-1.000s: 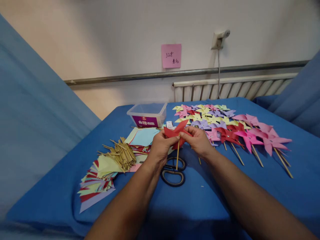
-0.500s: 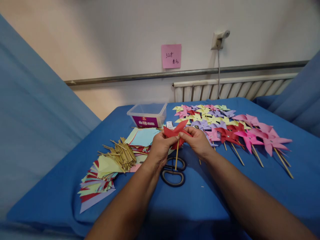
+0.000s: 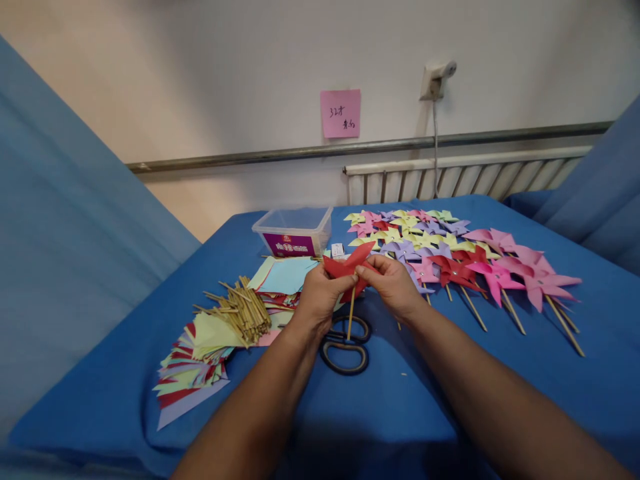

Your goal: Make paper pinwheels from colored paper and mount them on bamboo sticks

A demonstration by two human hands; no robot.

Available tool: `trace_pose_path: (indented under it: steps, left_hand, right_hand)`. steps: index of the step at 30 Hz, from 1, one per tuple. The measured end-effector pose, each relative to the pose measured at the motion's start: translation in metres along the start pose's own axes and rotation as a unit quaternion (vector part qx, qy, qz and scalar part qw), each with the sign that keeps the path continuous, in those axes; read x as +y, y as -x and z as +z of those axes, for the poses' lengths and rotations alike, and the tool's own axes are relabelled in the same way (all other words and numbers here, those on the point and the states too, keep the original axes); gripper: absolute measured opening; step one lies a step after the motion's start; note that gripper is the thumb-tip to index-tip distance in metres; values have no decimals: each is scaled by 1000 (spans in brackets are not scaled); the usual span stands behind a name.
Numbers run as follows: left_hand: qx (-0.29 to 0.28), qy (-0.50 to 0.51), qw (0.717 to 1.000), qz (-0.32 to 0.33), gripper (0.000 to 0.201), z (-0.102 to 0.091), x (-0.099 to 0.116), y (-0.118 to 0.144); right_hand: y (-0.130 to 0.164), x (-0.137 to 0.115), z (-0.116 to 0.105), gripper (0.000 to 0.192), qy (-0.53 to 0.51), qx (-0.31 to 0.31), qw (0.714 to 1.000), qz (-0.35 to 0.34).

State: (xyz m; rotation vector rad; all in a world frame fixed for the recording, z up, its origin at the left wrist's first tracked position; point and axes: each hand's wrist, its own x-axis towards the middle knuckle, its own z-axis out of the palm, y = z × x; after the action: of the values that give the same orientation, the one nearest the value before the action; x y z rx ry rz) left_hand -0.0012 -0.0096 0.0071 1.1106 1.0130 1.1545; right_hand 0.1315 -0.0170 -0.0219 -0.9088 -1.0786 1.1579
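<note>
A pink note [image 3: 340,114] on the wall [image 3: 240,80] reads "32"; the tub's [image 3: 321,232] label [image 3: 289,245] is blurred.

Red pinwheel [image 3: 350,264] between fingers [image 3: 384,264]

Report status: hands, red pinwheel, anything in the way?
Left hand and right hand gripping red pinwheel. Stick pointing down. Possible obstacle: black scissors handles behind stick's lower end; contact unclear.

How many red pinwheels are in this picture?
4 visible: the held pinwheel in left hand and right hand; on the right, the front one, the second one behind it, the farthest one. Overlap may hide more.
</note>
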Motion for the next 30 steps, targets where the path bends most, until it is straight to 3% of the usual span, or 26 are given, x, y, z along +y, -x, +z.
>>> trace_pose_path:
  steps: [11, 18, 23, 30]
  left_hand:
    - [-57, 94, 992, -54, 36, 2, 4, 2]
    - [16, 141, 990, 2, 35, -3, 4, -4]
    - [90, 150, 983, 49, 38, -7, 2, -10]
    - [78, 133, 986, 59, 33, -5, 4, -6]
  right_hand:
    - [-1, 2, 0, 30, -78, 8, 997, 26]
    - [4, -1, 5, 35, -86, 42, 994, 56]
    - [13, -2, 18, 36, -8, -42, 994, 102]
    - [10, 2, 17, 33, -6, -33, 997, 71]
